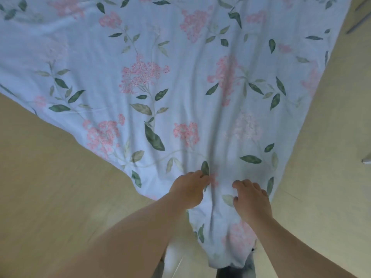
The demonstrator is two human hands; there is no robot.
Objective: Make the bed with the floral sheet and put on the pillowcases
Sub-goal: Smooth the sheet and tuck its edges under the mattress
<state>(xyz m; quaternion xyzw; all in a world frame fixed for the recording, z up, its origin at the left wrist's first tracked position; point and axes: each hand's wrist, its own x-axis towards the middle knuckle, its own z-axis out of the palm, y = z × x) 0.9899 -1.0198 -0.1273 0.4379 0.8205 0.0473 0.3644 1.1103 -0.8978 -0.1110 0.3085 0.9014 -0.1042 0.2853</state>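
The floral sheet (180, 77), pale blue with pink flower clusters and green leaves, spreads wide across the top of the view and narrows to a corner that hangs down near my legs. My left hand (189, 189) pinches a fold of the sheet near that corner. My right hand (252, 199) lies on the cloth just to the right, fingers curled into the fabric. Long creases run from my hands up across the sheet. No pillowcase or pillow is in view, and the sheet hides the bed.
A tan wood-look floor (50, 177) shows on both sides of the sheet. A small pale object (366, 160) sits at the right edge, and grey rods (359, 21) cross the top right corner.
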